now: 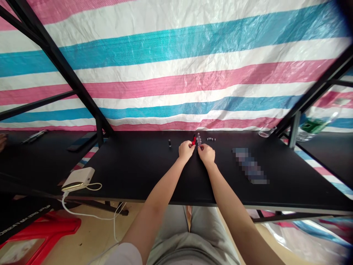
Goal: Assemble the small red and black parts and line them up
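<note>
My left hand (186, 149) and my right hand (206, 153) meet near the far middle of the black table (138, 173), both with fingers pinched. The left hand pinches a small red piece (194, 140). The right hand's fingertips close on something tiny that I cannot make out, just below a little cluster of clear beads (198, 139). A short row of small dark beads (211, 139) lies to the right of the hands. A small black cylinder (170, 143) stands to the left of them.
A white power bank with a gold phone (78, 179) and a white cable sits at the table's near left corner. A blurred patch (250, 165) lies on the right. A dark phone (82, 141) and pens lie on the left table; a bottle (314, 125) stands far right.
</note>
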Motion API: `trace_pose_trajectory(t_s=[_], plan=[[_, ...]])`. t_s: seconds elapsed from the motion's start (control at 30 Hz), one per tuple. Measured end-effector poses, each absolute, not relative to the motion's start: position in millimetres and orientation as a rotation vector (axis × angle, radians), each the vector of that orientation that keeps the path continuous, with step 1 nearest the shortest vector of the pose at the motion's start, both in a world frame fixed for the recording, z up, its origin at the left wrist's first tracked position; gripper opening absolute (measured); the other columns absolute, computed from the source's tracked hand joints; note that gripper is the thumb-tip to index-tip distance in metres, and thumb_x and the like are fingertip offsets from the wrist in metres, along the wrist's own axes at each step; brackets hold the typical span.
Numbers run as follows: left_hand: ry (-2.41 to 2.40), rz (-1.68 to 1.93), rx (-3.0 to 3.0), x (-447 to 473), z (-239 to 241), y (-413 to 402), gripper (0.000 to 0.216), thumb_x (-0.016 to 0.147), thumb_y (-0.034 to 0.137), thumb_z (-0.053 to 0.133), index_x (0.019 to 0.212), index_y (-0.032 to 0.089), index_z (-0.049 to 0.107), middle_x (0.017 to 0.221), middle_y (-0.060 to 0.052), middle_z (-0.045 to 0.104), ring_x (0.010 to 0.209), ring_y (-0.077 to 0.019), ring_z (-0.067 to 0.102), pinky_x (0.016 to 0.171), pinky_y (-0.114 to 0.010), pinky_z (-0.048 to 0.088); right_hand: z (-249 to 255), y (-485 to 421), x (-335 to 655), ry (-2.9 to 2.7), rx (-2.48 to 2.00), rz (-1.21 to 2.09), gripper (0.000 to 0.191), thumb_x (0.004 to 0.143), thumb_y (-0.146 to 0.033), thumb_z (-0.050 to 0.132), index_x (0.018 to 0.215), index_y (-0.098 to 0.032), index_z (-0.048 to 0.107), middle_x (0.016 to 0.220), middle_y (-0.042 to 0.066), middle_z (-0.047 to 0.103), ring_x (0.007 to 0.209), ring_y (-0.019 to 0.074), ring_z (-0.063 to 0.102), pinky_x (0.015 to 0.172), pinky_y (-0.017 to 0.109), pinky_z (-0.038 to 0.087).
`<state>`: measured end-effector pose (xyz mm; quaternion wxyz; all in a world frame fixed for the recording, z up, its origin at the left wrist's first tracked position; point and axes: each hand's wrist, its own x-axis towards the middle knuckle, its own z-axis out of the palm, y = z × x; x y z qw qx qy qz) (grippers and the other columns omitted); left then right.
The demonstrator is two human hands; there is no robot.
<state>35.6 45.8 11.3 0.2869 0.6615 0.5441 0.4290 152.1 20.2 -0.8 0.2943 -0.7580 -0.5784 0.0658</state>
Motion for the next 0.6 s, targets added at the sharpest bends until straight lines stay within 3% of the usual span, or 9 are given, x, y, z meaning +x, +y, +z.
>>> trace_pose_trajectory(t_s=[0.6], plan=[[1.676, 0.962, 1.998, 40.9, 2.8, 49.5, 0.009, 0.068, 0.026, 0.066, 0.070, 0.020, 0.061, 0.070, -0.005, 0.057, 0.079, -0.0218, 0.055, 0.076, -0.032, 0.036, -0.1, 20.9, 152.0, -1.526, -2.027, 0.219, 0.024, 0.079, -0.033, 0.047, 0.087, -0.018, 0.065, 0.081, 0.007, 0.066, 0.079, 0.0201, 0.061, 0.072, 0.031, 0.039]])
